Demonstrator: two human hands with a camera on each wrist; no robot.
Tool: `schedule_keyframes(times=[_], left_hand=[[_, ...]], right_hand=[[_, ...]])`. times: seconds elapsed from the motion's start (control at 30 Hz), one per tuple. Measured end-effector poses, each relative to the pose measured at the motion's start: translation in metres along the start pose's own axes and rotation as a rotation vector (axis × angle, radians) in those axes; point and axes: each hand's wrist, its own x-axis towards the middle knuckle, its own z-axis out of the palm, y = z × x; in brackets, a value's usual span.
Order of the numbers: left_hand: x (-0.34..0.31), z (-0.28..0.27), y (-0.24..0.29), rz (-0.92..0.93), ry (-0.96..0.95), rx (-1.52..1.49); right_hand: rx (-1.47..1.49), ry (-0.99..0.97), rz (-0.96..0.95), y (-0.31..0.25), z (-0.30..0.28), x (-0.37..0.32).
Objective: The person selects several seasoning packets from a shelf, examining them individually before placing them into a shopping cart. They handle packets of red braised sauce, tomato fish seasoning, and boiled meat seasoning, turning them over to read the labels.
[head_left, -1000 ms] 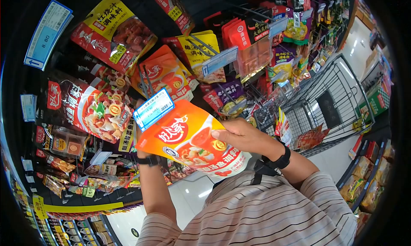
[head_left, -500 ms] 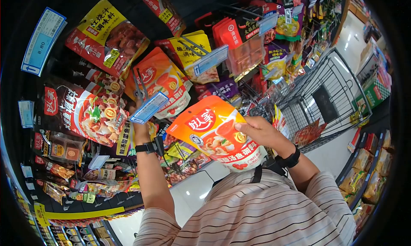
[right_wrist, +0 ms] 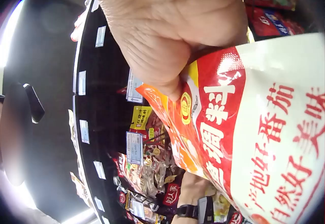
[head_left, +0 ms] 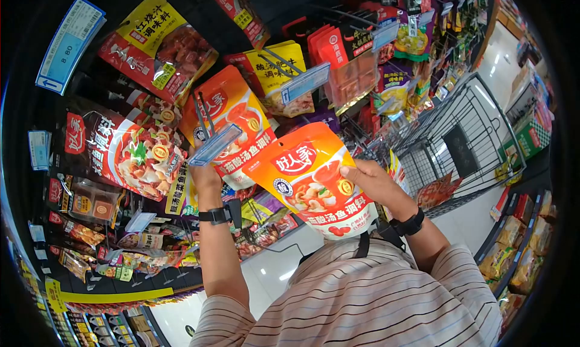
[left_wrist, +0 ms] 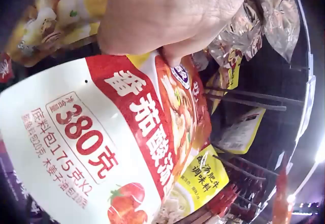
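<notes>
In the head view my right hand (head_left: pixel 377 187) grips the right edge of an orange-and-white seasoning pouch (head_left: pixel 314 181), its thumb on the printed front. The same pouch (right_wrist: pixel 264 127) fills much of the right wrist view, tilted. My left hand (head_left: pixel 205 176) is at the lower left edge of a matching pouch (head_left: pixel 232 123) on a rack hook, partly hidden behind a blue price tag (head_left: pixel 215 144). Up close in the left wrist view, that hand (left_wrist: pixel 172 15) pinches the edge of this hanging pouch (left_wrist: pixel 71 132), thumb on its front.
Around the hands hang a black-and-red fish seasoning pouch (head_left: pixel 130 147), a yellow-and-red pouch (head_left: pixel 160 48) and a yellow beef seasoning pouch (head_left: pixel 275 75). Metal hooks with price tags stick out from the rack. A wire shopping cart (head_left: pixel 483 117) holding several packets stands at right.
My right hand has drawn its pouch away from the price tag, rightward and toward my body. The hanging pouch and my left hand now show more, and the hanging pouch has shifted slightly.
</notes>
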Motion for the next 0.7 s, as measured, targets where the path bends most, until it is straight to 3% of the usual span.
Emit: schedule_keyframes(times=[0.3,0.5,0.7], left_hand=[[-0.02,0.009,0.026,-0.242,-0.13,-0.244],[-0.07,0.021,0.056,-0.114,-0.118,-0.179],[-0.101,0.017,0.068,-0.255,-0.132,-0.205]], right_hand=[[0.185,0.018,0.022,-0.008,0.001,0.001],[0.281,0.018,0.028,-0.008,0.0,0.001],[0.316,0.046,0.037,-0.014,0.0,0.0]])
